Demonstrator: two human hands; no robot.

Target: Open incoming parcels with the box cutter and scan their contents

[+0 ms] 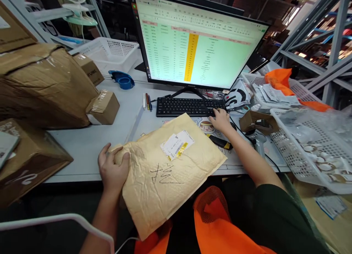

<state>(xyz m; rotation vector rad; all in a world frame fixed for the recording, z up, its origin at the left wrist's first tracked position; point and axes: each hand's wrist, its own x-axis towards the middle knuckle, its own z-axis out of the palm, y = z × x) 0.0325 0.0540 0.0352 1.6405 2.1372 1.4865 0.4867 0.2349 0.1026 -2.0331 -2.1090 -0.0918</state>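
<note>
White tube: curves across the lower left corner, nearest the camera; what it belongs to is out of view.
Padded envelope: tilted over the front edge of the desk, near the keyboard; whether it rests on the desktop is hard to tell.
Left hand: pinches the envelope's left end, thumb on the upper face; the fingertips underneath are hidden.
Right hand: fingers loosely spread on the keyboard's right end, gripping nothing visible.
Shipping label: face up, with large handwriting below it.
Monitor: shows a spreadsheet, one column yellow; entries too small to read.
Progress: the envelope is in hand, label exposed, and the keyboard reached, so entry seems under way. No opening shows, so it appears unopened; setting it down remains undone.
Black-and-yellow tool: unheld, beside the envelope.
</note>
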